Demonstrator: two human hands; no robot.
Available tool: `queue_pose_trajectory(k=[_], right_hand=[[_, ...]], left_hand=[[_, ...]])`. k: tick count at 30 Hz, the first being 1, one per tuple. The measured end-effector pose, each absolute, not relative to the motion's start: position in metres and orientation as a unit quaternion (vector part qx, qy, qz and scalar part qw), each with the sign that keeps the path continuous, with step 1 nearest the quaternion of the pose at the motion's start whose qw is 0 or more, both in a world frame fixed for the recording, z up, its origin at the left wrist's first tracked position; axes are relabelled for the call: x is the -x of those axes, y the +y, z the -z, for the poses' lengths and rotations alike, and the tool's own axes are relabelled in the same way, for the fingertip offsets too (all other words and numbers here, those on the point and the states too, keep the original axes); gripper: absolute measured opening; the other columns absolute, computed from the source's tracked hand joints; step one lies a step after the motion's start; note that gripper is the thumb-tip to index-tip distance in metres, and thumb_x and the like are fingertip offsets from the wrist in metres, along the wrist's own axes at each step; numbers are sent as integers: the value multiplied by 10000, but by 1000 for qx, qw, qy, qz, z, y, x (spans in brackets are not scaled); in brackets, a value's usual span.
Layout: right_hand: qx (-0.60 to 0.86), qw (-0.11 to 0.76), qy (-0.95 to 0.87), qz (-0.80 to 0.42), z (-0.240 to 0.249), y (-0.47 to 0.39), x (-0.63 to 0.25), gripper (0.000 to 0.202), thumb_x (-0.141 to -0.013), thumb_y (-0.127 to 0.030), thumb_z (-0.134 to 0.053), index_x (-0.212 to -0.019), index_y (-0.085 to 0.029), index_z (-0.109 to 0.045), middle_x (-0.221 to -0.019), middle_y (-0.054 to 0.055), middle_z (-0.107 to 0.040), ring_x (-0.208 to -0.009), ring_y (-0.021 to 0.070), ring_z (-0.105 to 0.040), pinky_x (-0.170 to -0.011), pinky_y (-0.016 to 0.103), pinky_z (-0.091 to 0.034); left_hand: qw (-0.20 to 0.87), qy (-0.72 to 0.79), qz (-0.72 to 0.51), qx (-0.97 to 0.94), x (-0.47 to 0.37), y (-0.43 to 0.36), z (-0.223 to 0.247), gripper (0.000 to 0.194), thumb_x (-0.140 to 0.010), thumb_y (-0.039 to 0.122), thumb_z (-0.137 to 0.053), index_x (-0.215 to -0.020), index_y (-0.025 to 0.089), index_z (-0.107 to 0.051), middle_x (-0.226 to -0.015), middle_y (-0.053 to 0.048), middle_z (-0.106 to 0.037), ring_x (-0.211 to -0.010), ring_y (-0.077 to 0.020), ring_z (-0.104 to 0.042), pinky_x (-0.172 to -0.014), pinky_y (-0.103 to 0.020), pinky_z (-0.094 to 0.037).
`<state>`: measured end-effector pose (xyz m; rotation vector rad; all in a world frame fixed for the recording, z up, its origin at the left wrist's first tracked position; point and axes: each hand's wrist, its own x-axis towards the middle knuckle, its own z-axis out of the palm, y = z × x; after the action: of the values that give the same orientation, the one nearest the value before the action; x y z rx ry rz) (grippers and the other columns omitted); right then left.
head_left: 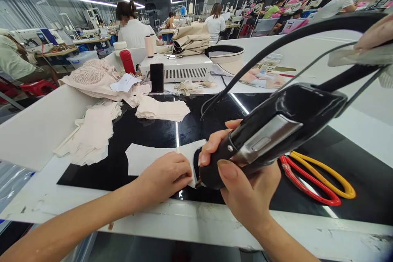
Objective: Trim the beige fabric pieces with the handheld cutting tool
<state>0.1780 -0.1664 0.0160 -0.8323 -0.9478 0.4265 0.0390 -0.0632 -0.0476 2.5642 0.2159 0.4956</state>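
tool (270, 135), black with a silver panel, sits in the right hand (248, 192), whose fingers and thumb are clamped around its front end; its narrow tip points down at the right edge of a pale sheet (143, 159), just beside the left fingertips. the left hand (166, 172) rests on that sheet, fingers curled close together; whether they pinch the edge, i cannot tell. a thick black cable (331, 23) arches above the right fingers. to the right of them, on the black mat (156, 131), lie red and yellow loop handles (310, 190). beyond the left fingers is a stack of pale pieces (162, 108), with another stack (92, 133) farther left, and behind these a phone (156, 77) stands against a white box (184, 73).
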Motion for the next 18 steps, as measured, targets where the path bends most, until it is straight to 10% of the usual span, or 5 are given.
queue_pose_trajectory(k=[18], right_hand=[[366,793,-444,-198,-12,-165,-180,403,-847,-471,-920,-1041,-280,-623,-806,-41,-707,-579,129,-618,-522,283,-559]], left_hand=[[184,-22,-207,-961,-37,-62,54,179,-1102,94,-510,-1065,151,-676,-1104,-96,-768,-1013,-229,-725,-965,-353,-587]])
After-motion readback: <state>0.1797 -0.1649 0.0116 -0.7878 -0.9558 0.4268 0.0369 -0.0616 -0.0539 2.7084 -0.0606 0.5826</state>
